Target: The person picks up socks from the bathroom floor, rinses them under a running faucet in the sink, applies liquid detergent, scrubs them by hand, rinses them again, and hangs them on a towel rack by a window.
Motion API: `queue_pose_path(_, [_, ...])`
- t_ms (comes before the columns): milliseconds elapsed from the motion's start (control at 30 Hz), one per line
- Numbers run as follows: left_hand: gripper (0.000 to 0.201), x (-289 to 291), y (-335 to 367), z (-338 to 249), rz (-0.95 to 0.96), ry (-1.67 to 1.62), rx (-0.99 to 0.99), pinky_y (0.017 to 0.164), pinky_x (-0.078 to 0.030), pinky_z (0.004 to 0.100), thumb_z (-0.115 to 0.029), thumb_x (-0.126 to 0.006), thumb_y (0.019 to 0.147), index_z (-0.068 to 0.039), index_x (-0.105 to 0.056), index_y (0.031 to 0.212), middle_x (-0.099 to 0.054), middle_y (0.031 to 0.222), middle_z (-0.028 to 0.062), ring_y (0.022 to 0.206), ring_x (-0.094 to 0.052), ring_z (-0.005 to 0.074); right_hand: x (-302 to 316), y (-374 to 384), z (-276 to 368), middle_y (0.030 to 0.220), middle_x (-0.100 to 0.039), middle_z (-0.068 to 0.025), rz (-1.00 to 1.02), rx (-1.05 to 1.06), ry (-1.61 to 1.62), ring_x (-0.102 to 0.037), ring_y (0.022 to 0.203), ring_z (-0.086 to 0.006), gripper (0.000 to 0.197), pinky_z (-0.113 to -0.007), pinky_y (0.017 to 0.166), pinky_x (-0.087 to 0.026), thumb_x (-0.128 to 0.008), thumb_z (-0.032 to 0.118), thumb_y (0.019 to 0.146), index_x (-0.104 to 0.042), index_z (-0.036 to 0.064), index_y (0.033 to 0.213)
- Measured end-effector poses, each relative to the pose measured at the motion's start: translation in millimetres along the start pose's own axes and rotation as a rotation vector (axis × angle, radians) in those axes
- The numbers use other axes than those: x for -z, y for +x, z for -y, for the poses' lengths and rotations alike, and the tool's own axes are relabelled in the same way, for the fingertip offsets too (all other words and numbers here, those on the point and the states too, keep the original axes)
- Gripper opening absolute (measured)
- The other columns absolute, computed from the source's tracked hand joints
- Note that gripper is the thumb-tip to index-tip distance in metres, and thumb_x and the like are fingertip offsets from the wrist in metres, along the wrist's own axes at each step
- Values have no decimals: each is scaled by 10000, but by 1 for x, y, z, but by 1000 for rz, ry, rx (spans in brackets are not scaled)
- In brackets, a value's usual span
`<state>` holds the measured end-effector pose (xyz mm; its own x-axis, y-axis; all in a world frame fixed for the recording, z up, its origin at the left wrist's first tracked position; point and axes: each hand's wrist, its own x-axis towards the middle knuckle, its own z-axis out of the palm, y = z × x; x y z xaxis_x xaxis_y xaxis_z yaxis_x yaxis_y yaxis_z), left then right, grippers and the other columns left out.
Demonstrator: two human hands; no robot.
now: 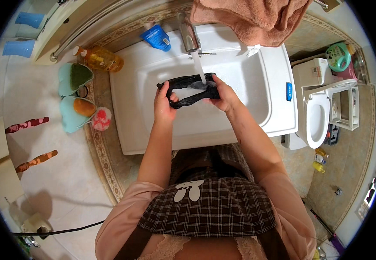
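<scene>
A wet black cloth loop [184, 80], perhaps a headband, is stretched between both hands over the white sink [244, 95]. My left hand [165, 104] grips its left end, thumb on top and fingers curled beneath. At the other end, my right hand [224, 96] pinches the fabric close to the falling water. A metal faucet [188, 34] pours a stream onto the loop's right part. White basin shows through the gap in the middle of the loop. Some fingertips are hidden behind the cloth.
Behind the sink stands a blue tube [157, 38]; a brown towel [257, 19] hangs at the back right. An amber bottle [103, 59] and pale blue wall holders [70, 119] with sponges are on the left. To the right is a white toilet [316, 117].
</scene>
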<state>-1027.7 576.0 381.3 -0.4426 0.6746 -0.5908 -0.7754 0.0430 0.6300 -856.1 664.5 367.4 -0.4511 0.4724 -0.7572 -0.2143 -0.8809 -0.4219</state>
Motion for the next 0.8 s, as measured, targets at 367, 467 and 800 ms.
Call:
queue_pose_path(367, [359,20,32,41,71,-74,404,687,-506,336,-396,-555,851,-69,-514,994,-577,813,75,753,-570,199,8,-1,-6,829,-592,-95,166,254,0,-592,729,-189,237,-299,607,-508,-645,83,771,-519,-17,946])
queue_pose_path(467, [401,-17,10,50,53,64,525,775,-501,363,-402,-521,862,-56,-524,1063,-595,856,95,870,-581,219,0,-6,-7,782,-587,-70,58,460,32,-576,664,-172,203,-279,596,-498,-629,4,740,-529,-32,914])
queue_pose_path(800, [271,-5,44,111,644,-439,214,796,-452,343,-358,-463,888,-103,-538,942,-580,924,39,859,-552,195,-33,-12,-36,691,-523,-174,-283,1285,-873,-531,641,-364,195,-379,609,-453,-651,77,680,-515,-16,783])
